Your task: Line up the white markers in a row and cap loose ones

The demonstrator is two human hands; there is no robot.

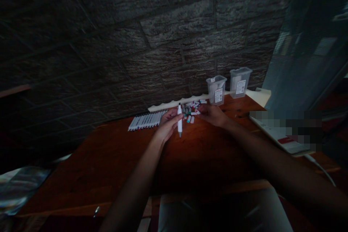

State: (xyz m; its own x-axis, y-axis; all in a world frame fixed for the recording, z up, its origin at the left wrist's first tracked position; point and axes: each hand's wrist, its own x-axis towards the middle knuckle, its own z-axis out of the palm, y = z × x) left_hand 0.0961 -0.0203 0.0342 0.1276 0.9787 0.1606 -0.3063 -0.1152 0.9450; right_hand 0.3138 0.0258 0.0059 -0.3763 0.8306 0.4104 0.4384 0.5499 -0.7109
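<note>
My left hand [169, 123] is closed round a white marker [179, 123] that stands upright, its grey tip pointing down over the wooden table [114, 159]. My right hand [210, 113] reaches into a loose pile of markers and caps [191, 108] just behind, its fingers pinched on one small piece there that I cannot name. A neat row of white markers [146, 120] lies flat to the left of my left hand.
Two clear plastic boxes with labels, one [216, 90] and another [240, 82], stand at the back right by the brick wall. A white ridged tray [174, 103] lies behind the pile. Papers [282, 139] and a cable sit at the right; a crumpled bag [19, 185] at the left.
</note>
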